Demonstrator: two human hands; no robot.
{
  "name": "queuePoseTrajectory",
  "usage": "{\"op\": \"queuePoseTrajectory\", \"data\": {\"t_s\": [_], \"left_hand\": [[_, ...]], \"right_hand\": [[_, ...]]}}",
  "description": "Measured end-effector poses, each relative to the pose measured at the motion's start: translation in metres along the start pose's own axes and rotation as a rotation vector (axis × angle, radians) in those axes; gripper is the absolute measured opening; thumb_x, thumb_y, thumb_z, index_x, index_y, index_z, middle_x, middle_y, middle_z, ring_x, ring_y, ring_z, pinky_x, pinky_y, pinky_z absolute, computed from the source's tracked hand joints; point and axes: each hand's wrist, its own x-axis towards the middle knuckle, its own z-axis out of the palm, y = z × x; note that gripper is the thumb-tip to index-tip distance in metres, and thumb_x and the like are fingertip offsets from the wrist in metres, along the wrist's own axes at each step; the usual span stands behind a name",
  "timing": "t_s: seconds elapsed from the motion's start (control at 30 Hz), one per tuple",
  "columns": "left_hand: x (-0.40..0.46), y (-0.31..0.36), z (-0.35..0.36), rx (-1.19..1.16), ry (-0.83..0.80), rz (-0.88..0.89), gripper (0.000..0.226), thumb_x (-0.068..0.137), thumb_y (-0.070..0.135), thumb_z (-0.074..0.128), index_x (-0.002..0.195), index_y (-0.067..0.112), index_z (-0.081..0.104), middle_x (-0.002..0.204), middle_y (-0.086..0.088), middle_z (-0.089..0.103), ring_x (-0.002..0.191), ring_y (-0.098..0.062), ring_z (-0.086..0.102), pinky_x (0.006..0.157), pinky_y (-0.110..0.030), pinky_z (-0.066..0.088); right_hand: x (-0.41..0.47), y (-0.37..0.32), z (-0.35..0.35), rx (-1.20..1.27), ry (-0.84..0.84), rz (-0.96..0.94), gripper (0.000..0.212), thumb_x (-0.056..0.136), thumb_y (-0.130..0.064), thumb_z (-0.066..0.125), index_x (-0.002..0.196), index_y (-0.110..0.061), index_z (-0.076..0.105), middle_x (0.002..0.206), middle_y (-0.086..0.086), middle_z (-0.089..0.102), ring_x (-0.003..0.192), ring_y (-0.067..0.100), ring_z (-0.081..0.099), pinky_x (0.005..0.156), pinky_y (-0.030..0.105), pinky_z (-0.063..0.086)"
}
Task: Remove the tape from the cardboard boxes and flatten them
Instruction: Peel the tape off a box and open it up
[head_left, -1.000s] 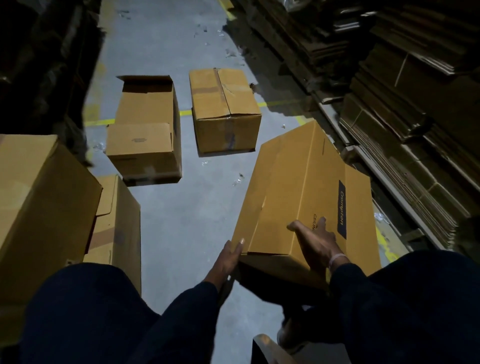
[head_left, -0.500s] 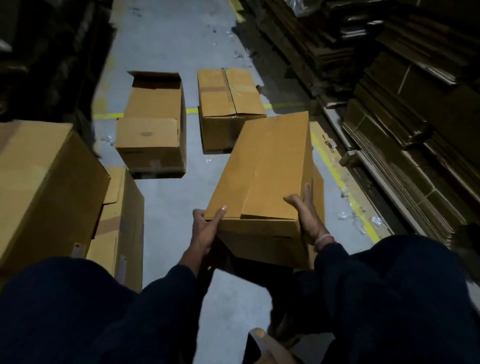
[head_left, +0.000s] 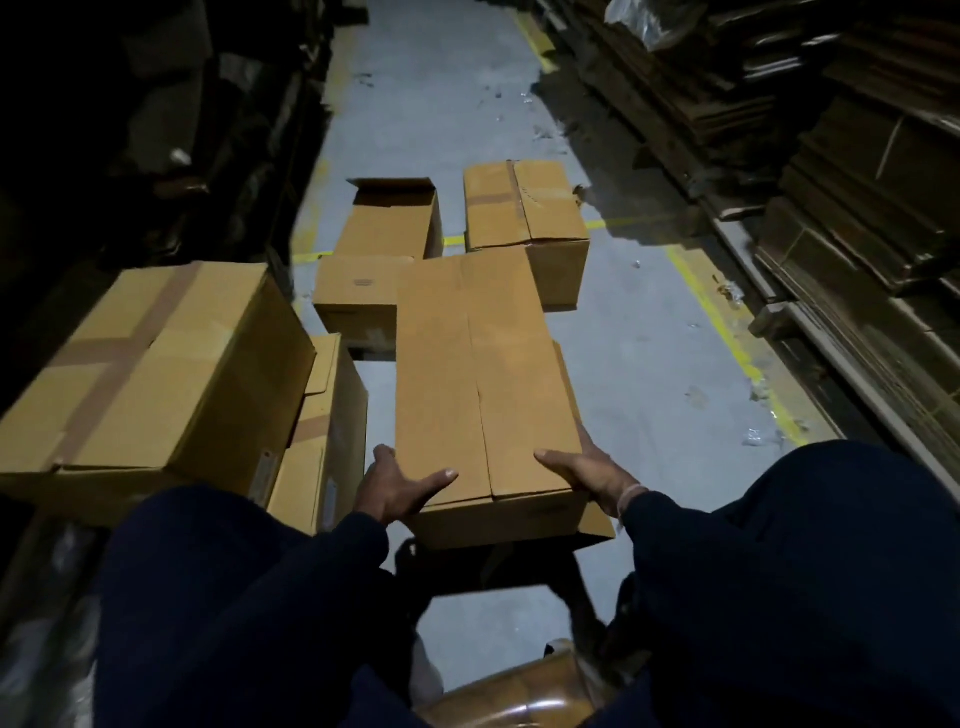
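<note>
Cardboard throughout the head view. Found the long tan corrugated-cardboard box raised above the grey concrete floor, straight ahead of the dark-sleeved arms and clear of everything else. Clasped at its near end from both sides: by the left hand with the thumb laid over the top face and the fingers curled round the left edge, and by the right hand with the thumb on top and the other fingers hidden down the right side. Pointed its long axis directly away from the body, with the far end tipped slightly up and the top-face flap seam running the same way. Could not tell whether any tape sat on that seam. Showed a loose flap poking out at the near lower right corner. Judged light and probably empty, stiff along the panels but weak at the flaps and seam, and dry enough not to slip. Judged best taken by the side edges near a corner, never by a loose flap. Lay beyond and to the left: a large tape-crossed brown box, an open-topped brown box and a closed brown box. Lined the right side: dark stacks of flattened cardboard.
</note>
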Motion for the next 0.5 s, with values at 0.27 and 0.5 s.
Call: {"op": "queuePoseTrajectory", "data": {"t_s": [0.27, 0.5], "left_hand": [[0.001, -0.014, 0.034, 0.134, -0.055, -0.161, 0.119, 0.063, 0.071, 0.086, 0.142, -0.004, 0.037, 0.127, -0.017, 0.060, 0.109, -0.030, 0.063, 0.078, -0.035, 0.055], [0.014, 0.002, 0.041, 0.116, -0.074, -0.109, 0.143, 0.073, 0.063, 0.086, 0.160, -0.003, -0.006, 0.161, -0.025, 0.036, 0.144, -0.038, 0.043, 0.112, -0.041, 0.044]], "right_hand": [[-0.006, 0.040, 0.028, -0.305, 0.099, 0.201, 0.119, 0.069, -0.041, 0.091, 0.161, -0.028, 0.017, 0.143, 0.005, 0.059, 0.127, 0.031, 0.057, 0.104, 0.046, 0.050], [-0.010, 0.045, 0.013, -0.402, 0.140, 0.330, 0.117, 0.084, -0.045, 0.082, 0.164, -0.011, 0.004, 0.160, 0.016, 0.036, 0.124, 0.033, 0.053, 0.082, 0.038, 0.058]]}}
